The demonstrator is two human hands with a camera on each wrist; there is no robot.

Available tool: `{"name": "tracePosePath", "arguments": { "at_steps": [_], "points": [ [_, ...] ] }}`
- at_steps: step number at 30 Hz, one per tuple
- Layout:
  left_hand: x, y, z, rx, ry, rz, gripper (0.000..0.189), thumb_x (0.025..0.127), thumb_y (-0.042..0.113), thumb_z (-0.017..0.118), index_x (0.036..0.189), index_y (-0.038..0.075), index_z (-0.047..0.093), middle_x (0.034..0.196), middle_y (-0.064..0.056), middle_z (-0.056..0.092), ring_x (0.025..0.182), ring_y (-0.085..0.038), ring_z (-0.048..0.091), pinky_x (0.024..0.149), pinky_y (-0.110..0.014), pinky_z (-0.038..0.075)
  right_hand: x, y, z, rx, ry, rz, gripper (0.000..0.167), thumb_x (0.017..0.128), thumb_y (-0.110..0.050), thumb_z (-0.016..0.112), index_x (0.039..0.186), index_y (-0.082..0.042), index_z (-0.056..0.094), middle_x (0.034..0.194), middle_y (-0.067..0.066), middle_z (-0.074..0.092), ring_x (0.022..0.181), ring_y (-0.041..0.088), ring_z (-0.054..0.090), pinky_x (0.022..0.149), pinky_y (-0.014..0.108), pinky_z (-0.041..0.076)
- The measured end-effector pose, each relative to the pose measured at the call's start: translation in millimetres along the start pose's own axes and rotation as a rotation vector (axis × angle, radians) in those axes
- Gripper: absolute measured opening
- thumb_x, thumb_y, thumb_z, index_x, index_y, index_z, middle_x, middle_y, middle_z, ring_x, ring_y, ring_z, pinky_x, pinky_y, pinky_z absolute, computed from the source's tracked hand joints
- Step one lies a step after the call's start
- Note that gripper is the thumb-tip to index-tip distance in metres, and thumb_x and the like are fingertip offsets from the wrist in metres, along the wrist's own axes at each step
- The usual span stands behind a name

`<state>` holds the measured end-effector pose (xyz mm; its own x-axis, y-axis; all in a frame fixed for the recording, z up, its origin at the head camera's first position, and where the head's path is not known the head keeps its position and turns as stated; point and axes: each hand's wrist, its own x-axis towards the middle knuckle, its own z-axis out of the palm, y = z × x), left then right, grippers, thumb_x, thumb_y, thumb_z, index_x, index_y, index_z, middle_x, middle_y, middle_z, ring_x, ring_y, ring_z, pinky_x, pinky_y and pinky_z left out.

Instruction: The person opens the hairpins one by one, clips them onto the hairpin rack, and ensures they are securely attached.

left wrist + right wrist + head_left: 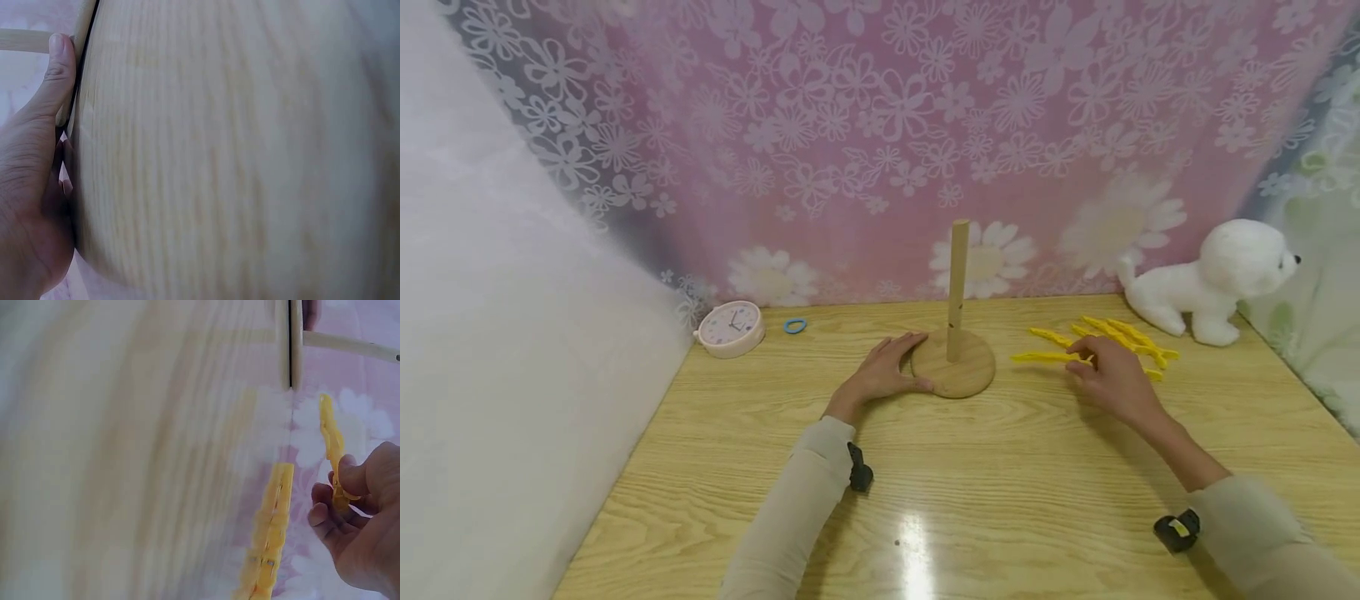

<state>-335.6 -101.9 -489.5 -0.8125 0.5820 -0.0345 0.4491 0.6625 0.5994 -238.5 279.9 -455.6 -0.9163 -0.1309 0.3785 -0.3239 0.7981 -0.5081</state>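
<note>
A round wooden base with an upright wooden post stands on the table. Small dark holes show in the post. My left hand holds the base by its left edge, thumb at the front and fingers farther back; the left wrist view has the thumb at the rim. To the right of the stand, my right hand pinches a knobbly yellow plastic stick between thumb and fingers, its free end pointing toward the base. Several similar yellow sticks lie behind and beside that hand, partly hidden by it.
At the back left sit a pink round clock and a small blue ring. A white plush dog stands at the back right. The wood-grain table meets a pink flowered curtain behind and a white wall at left.
</note>
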Motion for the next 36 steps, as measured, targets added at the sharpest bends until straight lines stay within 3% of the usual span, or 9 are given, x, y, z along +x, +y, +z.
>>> {"name": "tracePosePath", "arguments": {
  "at_steps": [6,9,13,24,30,36],
  "points": [
    [0.5,0.6,0.6,0.003,0.003,0.009,0.098,0.089,0.057,0.077,0.167,0.028,0.026,0.173,-0.005,0.021,0.161,-0.033,0.007,0.132,-0.045,0.003,7.9,-15.2,7.3,0.084,0.037,0.055,0.025,0.100,-0.006,0.070,0.121,0.006,0.067,0.108,0.025,0.070,0.091,0.039,0.068,0.077,0.056,0.058],
    [0.0,1.6,0.7,0.003,0.004,0.014,0.097,0.090,0.054,0.078,0.167,0.027,0.027,0.173,-0.006,0.022,0.161,-0.033,0.009,0.132,-0.046,0.003,13.2,-20.6,12.4,0.123,0.035,0.071,0.022,0.101,-0.007,0.068,0.120,0.005,0.068,0.102,0.021,0.072,0.085,0.035,0.071,0.071,0.042,0.061],
    [0.7,1.9,1.8,0.019,0.006,0.021,0.097,0.090,0.053,0.078,0.167,0.026,0.027,0.173,-0.007,0.022,0.161,-0.030,0.012,0.132,-0.043,0.003,18.4,-26.1,19.9,0.148,0.003,0.089,0.019,0.100,-0.008,0.070,0.115,0.003,0.069,0.092,0.016,0.074,0.078,0.030,0.072,0.061,0.026,0.057],
    [2.4,-1.0,1.4,0.017,0.006,-0.002,0.098,0.089,0.055,0.079,0.167,0.030,0.026,0.173,-0.004,0.021,0.161,-0.028,0.009,0.132,-0.041,0.002,37.4,-34.7,42.3,0.227,-0.011,0.030,0.014,0.094,-0.004,0.077,0.106,0.003,0.073,0.082,0.014,0.073,0.069,0.029,0.071,0.057,0.027,0.057],
    [4.0,-0.8,2.0,0.001,0.017,0.016,0.099,0.087,0.055,0.080,0.167,0.026,0.028,0.173,-0.004,0.023,0.161,-0.028,0.012,0.132,-0.044,0.003,47.4,-36.5,51.6,0.310,-0.120,0.111,0.010,0.095,-0.001,0.074,0.104,0.001,0.072,0.084,0.016,0.070,0.067,0.028,0.067,0.047,0.029,0.050],
    [3.0,-0.2,0.8,-0.007,0.019,0.005,0.099,0.087,0.055,0.081,0.166,0.028,0.029,0.173,-0.003,0.024,0.161,-0.028,0.012,0.132,-0.041,0.003,58.9,-36.2,66.2,0.317,-0.147,0.128,0.008,0.096,-0.004,0.075,0.103,-0.001,0.072,0.072,0.014,0.065,0.056,0.022,0.057,0.045,0.029,0.044]
  ]
}}
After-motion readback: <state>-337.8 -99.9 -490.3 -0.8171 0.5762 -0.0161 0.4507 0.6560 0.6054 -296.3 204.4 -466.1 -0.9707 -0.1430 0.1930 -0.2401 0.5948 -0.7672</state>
